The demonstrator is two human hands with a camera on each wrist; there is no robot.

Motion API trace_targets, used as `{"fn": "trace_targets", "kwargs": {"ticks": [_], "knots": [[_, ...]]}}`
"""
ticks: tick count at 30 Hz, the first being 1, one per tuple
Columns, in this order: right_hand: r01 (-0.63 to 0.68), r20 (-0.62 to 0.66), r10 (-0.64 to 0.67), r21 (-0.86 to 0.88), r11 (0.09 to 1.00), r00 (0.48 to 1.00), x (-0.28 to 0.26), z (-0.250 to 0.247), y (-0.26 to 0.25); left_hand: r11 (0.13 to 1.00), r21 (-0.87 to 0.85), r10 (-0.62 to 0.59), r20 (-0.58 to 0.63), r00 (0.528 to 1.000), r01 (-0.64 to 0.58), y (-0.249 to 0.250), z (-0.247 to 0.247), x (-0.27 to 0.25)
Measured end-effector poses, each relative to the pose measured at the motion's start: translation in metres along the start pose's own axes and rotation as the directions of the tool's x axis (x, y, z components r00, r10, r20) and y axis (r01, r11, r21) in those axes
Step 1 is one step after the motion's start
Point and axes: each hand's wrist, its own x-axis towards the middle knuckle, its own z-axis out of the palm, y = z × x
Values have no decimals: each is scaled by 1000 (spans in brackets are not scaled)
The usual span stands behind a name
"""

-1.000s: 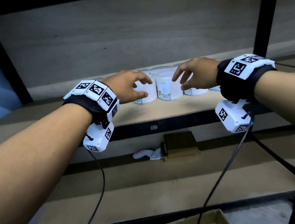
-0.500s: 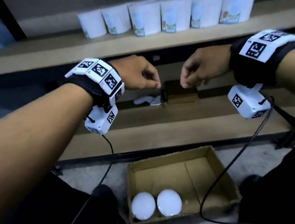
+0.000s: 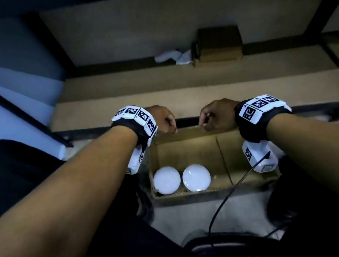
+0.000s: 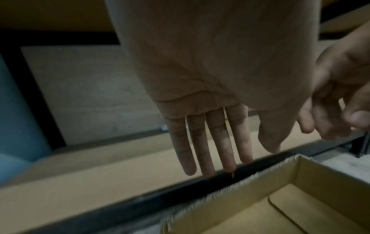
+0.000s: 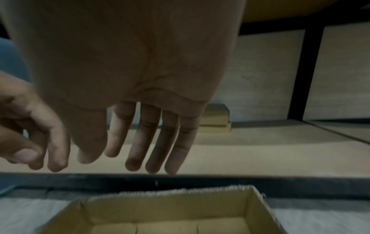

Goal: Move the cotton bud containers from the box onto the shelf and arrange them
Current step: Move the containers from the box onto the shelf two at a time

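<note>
Two white round-lidded cotton bud containers (image 3: 167, 180) (image 3: 196, 177) stand side by side in the near left corner of the open cardboard box (image 3: 232, 155) on the floor. My left hand (image 3: 164, 121) and right hand (image 3: 214, 116) hang empty, a little apart, above the box's far rim. In the left wrist view the left hand (image 4: 240, 150) has straight fingers pointing down at the box (image 4: 300, 174). The right hand (image 5: 114, 142) shows the same loose, straight fingers over the box (image 5: 180, 205). The upper shelf is out of view.
The lower shelf board (image 3: 180, 94) lies just beyond the box, behind a black front rail. A small cardboard box (image 3: 217, 45) and a white crumpled item (image 3: 173, 55) sit at its back. A black cable (image 3: 222, 205) crosses the box's near right side. Dark-clothed legs flank the box.
Both hands left the row of containers on the upper shelf and dropped, empty, to just above the box's far rim. My view tipped down to the floor.
</note>
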Motion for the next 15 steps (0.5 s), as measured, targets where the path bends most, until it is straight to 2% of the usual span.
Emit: {"fn": "trace_targets", "kwargs": {"ticks": [4, 9, 11, 13, 15], "knots": [[-66, 4, 65, 60, 996, 998, 19, 48, 12, 996, -4, -84, 67, 994, 84, -20, 49, 21], [-169, 50, 165, 84, 982, 985, 26, 94, 19, 990, 37, -138, 208, 968, 133, -36, 94, 38], [-185, 80, 181, 46, 982, 980, 27, 112, 24, 979, 68, -203, 207, 957, 193, -84, 140, 83], [-208, 107, 208, -6, 978, 972, 25, 129, 27, 968, 67, -251, 285, 925, 242, -155, 217, 149], [-236, 112, 236, -13, 972, 965, 23, 142, 23, 955, 25, -291, 277, 916, 296, -157, 243, 159]]}}
